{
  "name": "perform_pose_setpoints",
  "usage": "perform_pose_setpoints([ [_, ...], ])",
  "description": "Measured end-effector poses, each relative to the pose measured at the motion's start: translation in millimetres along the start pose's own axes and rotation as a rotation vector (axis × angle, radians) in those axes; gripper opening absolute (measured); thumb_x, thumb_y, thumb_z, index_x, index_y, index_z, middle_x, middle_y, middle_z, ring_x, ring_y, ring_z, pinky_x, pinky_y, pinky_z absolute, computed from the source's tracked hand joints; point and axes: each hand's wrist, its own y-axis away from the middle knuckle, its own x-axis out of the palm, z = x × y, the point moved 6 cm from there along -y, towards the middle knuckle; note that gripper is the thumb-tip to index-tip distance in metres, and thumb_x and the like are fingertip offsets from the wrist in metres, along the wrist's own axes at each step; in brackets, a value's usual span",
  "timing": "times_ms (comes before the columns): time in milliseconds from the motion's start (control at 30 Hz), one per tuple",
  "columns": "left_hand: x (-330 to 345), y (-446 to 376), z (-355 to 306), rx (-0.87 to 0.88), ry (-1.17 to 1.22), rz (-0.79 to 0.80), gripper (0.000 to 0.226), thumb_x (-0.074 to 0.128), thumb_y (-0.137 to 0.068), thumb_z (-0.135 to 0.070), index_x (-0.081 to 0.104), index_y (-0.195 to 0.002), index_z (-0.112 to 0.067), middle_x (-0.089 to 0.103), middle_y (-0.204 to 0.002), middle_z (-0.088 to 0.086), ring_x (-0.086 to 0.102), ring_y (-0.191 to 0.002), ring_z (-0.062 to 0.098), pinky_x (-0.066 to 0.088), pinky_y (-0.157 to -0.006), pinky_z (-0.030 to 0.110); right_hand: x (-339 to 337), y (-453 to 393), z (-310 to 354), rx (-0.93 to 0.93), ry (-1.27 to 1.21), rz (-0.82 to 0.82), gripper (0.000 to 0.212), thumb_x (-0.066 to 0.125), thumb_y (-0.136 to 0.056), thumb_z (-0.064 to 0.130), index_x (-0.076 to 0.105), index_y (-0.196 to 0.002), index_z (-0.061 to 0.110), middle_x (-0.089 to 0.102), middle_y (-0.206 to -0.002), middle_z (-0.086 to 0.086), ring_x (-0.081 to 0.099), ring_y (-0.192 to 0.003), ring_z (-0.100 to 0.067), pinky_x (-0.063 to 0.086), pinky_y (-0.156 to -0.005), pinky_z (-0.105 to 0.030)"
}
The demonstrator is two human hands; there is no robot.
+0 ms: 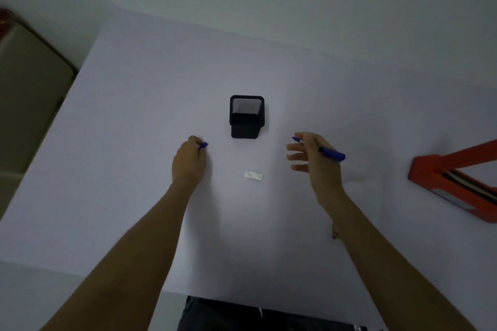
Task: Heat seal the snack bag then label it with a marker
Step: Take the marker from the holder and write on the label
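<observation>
Right hand [313, 158] holds marker [332, 154]; left hand [189, 162] holds cap [203, 145].

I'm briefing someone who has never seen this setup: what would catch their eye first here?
Two bare forearms reach over a pale table: the right hand holds an uncapped blue marker, and the left hand is closed on its blue cap. Between and just beyond them stands a black mesh pen cup, with a small whitish slip lying nearer the person. A red heat sealer sits at the right edge.
</observation>
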Motion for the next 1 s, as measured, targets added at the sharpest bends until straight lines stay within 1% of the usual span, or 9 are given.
perform_pose_setpoints([
  [100,1.8,2.6,1.2,0.000,0.007,-0.022,0.023,0.045,-0.096,-0.012,0.051,-0.118,-0.006,0.062,-0.102,0.017,0.059,-0.089,0.030,0.047,-0.077,0.037,3.6,14.7,-28.1,-0.212,0.365,0.036,0.015,0.051,-0.099,0.020,0.064,-0.092,0.016,0.068,-0.079,0.002,0.064,-0.067,-0.013,0.053,-0.059,-0.026],
  [167,1.0,5.9,-1.0,0.000,0.025,-0.039,0.029,0.045,-0.096,-0.012,0.047,-0.124,-0.006,0.061,-0.109,0.019,0.059,-0.094,0.032,0.046,-0.080,0.036,15.7,26.1,-52.5,-0.328,0.602,0.162,0.008,0.053,-0.095,0.012,0.059,-0.095,0.017,0.058,-0.071,0.007,0.054,-0.059,-0.007,0.048,-0.057,-0.026],
  [267,-3.3,16.9,-7.6,-0.011,0.073,-0.114,0.032,0.045,-0.095,-0.009,0.045,-0.127,-0.008,0.052,-0.123,0.016,0.057,-0.099,0.030,0.042,-0.079,0.031,35.5,39.2,-80.3,-0.454,0.756,0.361,0.018,0.055,-0.085,0.005,0.053,-0.099,0.016,0.053,-0.080,0.001,0.051,-0.067,-0.015,0.051,-0.065,-0.037],
  [333,-1.6,28.2,-15.0,0.021,0.079,-0.162,0.029,0.045,-0.095,-0.007,0.047,-0.124,-0.007,0.051,-0.120,0.014,0.057,-0.094,0.028,0.043,-0.076,0.028,46.5,44.1,-90.8,-0.561,0.856,0.419,0.024,0.057,-0.081,0.000,0.051,-0.099,0.015,0.058,-0.092,-0.006,0.057,-0.085,-0.024,0.052,-0.077,-0.043],
  [400,7.5,40.8,-24.2,0.092,0.071,-0.154,0.025,0.046,-0.095,-0.008,0.050,-0.120,-0.006,0.053,-0.115,0.013,0.056,-0.089,0.022,0.043,-0.074,0.026,54.2,45.1,-101.0,-0.622,1.003,0.420,0.037,0.064,-0.076,-0.003,0.048,-0.102,0.017,0.059,-0.121,-0.014,0.050,-0.124,-0.036,0.043,-0.103,-0.052],
  [467,20.6,53.2,-33.4,0.150,0.061,-0.091,0.025,0.046,-0.096,-0.009,0.053,-0.120,-0.006,0.054,-0.116,0.012,0.053,-0.091,0.016,0.041,-0.079,0.021,57.4,42.5,-105.5,-0.633,1.094,0.415,0.047,0.069,-0.070,-0.005,0.046,-0.104,0.018,0.052,-0.137,-0.017,0.035,-0.138,-0.039,0.030,-0.111,-0.057],
  [567,42.2,67.9,-48.1,0.278,0.006,0.057,0.032,0.047,-0.096,-0.012,0.052,-0.127,-0.010,0.051,-0.119,0.012,0.053,-0.101,0.020,0.045,-0.087,0.023,57.1,35.9,-110.6,-0.615,1.168,0.423,0.050,0.075,-0.067,-0.003,0.047,-0.103,0.018,0.054,-0.135,-0.017,0.032,-0.140,-0.042,0.028,-0.109,-0.065],
  [700,65.3,72.7,-56.1,0.362,-0.109,0.241,0.041,0.054,-0.093,-0.020,0.047,-0.134,-0.015,0.046,-0.121,0.010,0.051,-0.105,0.022,0.049,-0.087,0.029,54.6,33.2,-116.3,-0.570,1.157,0.450,0.047,0.075,-0.070,0.001,0.049,-0.105,0.018,0.053,-0.138,-0.014,0.026,-0.143,-0.039,0.022,-0.112,-0.063],
  [1000,78.4,57.0,-72.5,0.349,-0.334,0.294,0.038,0.060,-0.090,-0.031,0.050,-0.120,-0.010,0.044,-0.126,0.009,0.050,-0.109,0.024,0.051,-0.088,0.033,54.9,30.6,-118.2,-0.492,1.131,0.451,0.041,0.069,-0.080,0.007,0.050,-0.116,0.015,0.046,-0.146,-0.013,0.016,-0.147,-0.034,0.012,-0.119,-0.056],
])
